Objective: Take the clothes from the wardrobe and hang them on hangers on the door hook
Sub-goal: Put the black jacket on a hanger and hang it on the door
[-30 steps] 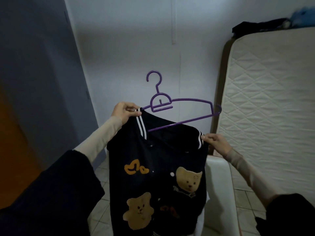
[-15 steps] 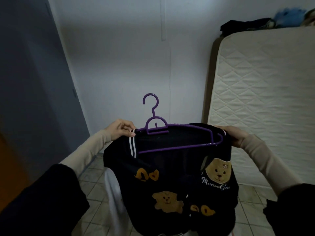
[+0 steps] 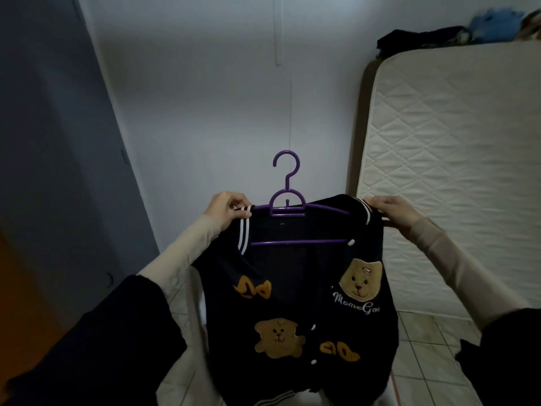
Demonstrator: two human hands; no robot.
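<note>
While both hands pinch its shoulders, jacket [image 3: 295, 288] between left hand [image 3: 227, 210], right hand [image 3: 393, 210]

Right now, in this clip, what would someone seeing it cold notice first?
A dark jacket with tan bear patches fills the centre, draped on a purple hanger whose hook sticks up free against the pale wall. The left hand and right hand each grip a shoulder at the striped collar. On the right, a quilted mattress stands on edge with dark clothes piled on top.
</note>
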